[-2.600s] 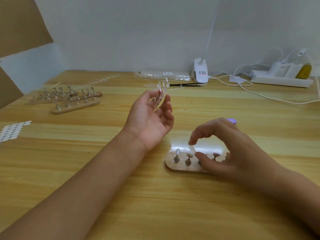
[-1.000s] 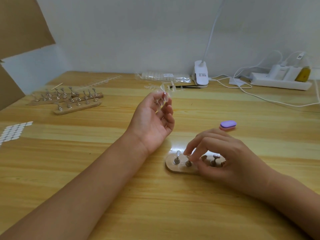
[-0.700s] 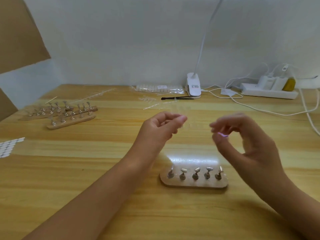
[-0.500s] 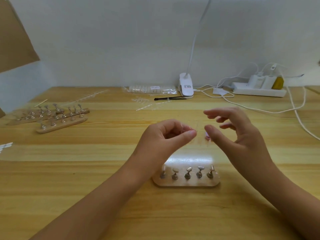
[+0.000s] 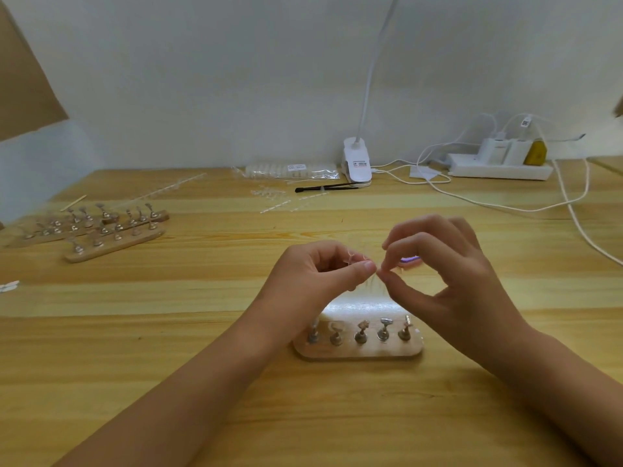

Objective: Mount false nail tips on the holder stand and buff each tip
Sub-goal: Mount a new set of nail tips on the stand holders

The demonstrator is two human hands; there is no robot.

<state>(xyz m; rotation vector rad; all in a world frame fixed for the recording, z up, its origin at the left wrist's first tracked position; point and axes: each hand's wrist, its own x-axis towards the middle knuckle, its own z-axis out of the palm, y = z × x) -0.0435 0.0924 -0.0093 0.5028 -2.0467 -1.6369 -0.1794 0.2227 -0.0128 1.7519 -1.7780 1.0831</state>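
Your left hand [image 5: 313, 274] is raised above the table [image 5: 202, 332], forearm coming in from the lower left. Its fingers are curled, and the thumb lies across them, gripping a small bunch of clear tips [image 5: 355, 259]. Your right hand [image 5: 448, 281] faces it from the other side. Its thumb and forefinger are closed in a narrow pinch right at the left thumb's tip, on the end of those same tips. The other three fingers arch loosely above. The clear plastic at the pinch is hard to make out, and you cannot count the tips in the bunch.

The stand [image 5: 357, 347] lies flat on the table just below and between your wrists, touched by neither hand. It is a rounded wooden bar with five metal pegs [image 5: 360, 333] in one row. The two pegs at the left each seem to carry a pale clear piece. The other three show bare metal heads.

A sliver of a purple block [image 5: 409, 260] shows behind your right fingers. Three spare stands [image 5: 114, 243] sit at the far left, as far as the blur allows a count. At the back are one bag [image 5: 290, 170] of clear pieces, one lamp clip [image 5: 357, 163], one black tool [image 5: 327, 188] and one power strip [image 5: 499, 169].
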